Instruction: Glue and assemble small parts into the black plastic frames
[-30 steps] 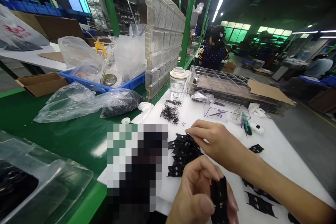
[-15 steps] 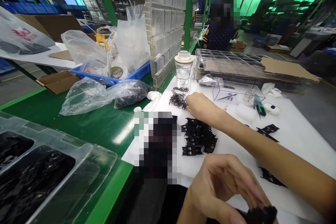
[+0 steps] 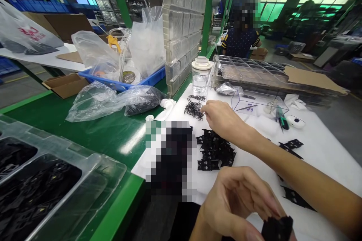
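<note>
My left hand, low in the view, is curled with thumb and fingers closed on a black plastic part. This part has a jagged edge and is cut off by the frame's bottom. Farther forward, my right hand has its fingertips pinched together at the right edge of a pile of small, thin black plastic pieces; what is between them is too small to make out. Below that hand lies a heap of larger flat black plastic parts with holes.
More black parts lie beyond my right forearm. A lidded cup, a clear box and a green-black cutter stand farther back. On the left are a divided tray and a blue bin. A person is in the background.
The view has shifted slightly. The black part in my left hand has turned and shows more of itself. My right hand stays at the pile of small pieces, its fingers drawn closer together.
</note>
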Action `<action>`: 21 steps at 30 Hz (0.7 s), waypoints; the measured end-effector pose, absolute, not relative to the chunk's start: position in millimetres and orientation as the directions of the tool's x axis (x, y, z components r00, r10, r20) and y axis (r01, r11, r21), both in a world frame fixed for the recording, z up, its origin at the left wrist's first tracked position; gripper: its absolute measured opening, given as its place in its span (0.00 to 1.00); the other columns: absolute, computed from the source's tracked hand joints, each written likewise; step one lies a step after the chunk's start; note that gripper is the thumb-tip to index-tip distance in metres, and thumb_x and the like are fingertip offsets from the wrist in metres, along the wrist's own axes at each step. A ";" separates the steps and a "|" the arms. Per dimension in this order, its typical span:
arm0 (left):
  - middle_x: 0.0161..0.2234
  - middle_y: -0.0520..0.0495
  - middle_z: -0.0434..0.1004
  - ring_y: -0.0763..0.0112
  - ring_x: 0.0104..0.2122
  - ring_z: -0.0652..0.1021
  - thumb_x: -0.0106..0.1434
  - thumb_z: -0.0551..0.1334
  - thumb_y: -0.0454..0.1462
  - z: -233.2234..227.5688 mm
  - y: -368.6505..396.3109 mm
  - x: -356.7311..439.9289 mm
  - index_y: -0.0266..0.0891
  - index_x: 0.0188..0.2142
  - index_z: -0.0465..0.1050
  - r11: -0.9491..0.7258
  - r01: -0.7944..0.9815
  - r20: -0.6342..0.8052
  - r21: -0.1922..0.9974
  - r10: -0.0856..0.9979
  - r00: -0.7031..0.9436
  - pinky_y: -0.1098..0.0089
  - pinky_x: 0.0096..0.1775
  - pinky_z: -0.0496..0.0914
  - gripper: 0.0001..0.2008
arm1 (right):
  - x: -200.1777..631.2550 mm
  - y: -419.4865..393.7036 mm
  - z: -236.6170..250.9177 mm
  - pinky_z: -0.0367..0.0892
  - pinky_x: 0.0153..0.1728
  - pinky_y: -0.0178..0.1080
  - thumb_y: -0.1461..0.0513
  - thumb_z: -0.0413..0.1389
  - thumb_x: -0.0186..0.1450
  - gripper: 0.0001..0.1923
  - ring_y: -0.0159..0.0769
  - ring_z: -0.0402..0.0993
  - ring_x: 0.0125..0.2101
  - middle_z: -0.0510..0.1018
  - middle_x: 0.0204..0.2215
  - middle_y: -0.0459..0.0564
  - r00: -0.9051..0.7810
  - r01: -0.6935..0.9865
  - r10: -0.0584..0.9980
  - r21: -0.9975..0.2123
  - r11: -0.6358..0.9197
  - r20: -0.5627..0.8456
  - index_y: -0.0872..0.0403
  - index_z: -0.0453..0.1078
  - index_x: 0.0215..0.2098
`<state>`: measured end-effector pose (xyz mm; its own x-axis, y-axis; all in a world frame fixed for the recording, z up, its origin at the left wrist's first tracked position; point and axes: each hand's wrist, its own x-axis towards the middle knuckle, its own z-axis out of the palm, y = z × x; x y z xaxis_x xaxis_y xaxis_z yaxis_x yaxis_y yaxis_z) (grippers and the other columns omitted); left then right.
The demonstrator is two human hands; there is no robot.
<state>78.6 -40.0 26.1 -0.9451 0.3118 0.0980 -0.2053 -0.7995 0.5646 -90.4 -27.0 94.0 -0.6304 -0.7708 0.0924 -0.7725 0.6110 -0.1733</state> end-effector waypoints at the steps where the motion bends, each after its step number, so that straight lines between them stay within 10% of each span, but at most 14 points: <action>1: 0.22 0.47 0.79 0.48 0.28 0.87 0.35 0.79 0.61 26.2 -41.1 79.8 0.38 0.34 0.79 -0.798 -0.200 0.098 0.569 0.307 -0.947 0.59 0.31 0.78 0.36 | -86.9 -24.2 96.6 0.69 0.48 0.43 0.72 0.51 0.70 0.13 0.42 0.77 0.44 0.80 0.43 0.59 -0.624 -0.777 -0.769 -0.212 0.593 0.135 0.60 0.78 0.43; 9: 0.31 0.40 0.85 0.44 0.34 0.87 0.40 0.80 0.57 31.3 -49.3 81.0 0.36 0.37 0.81 -0.781 -0.193 0.134 0.593 0.332 -0.934 0.57 0.34 0.80 0.33 | -61.9 35.8 123.4 0.76 0.41 0.34 0.66 0.61 0.66 0.10 0.34 0.81 0.36 0.85 0.36 0.46 -0.619 -0.606 -0.777 -0.701 0.376 0.118 0.52 0.82 0.44; 15: 0.27 0.44 0.84 0.46 0.33 0.87 0.37 0.80 0.59 17.4 -42.8 73.4 0.38 0.34 0.80 -0.748 -0.144 0.166 0.647 0.323 -0.932 0.61 0.34 0.80 0.33 | -52.6 102.8 104.2 0.77 0.38 0.36 0.59 0.59 0.69 0.10 0.37 0.82 0.37 0.84 0.37 0.45 -0.632 -0.525 -0.745 -0.589 0.615 -0.214 0.45 0.81 0.46; 21: 0.30 0.42 0.85 0.43 0.36 0.87 0.37 0.80 0.59 15.9 -42.1 75.6 0.39 0.33 0.81 -0.703 -0.168 0.108 0.691 0.331 -0.937 0.53 0.41 0.80 0.33 | -57.1 124.5 62.6 0.77 0.40 0.36 0.59 0.58 0.70 0.08 0.37 0.82 0.38 0.83 0.39 0.46 -0.701 -0.485 -0.681 -0.558 0.673 -0.212 0.47 0.77 0.46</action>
<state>75.6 -42.1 15.9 -0.9375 0.3309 0.1080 -0.1684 -0.7027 0.6912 -57.1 124.5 62.6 -0.7015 -0.6806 -0.2116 -0.4850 0.6734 -0.5580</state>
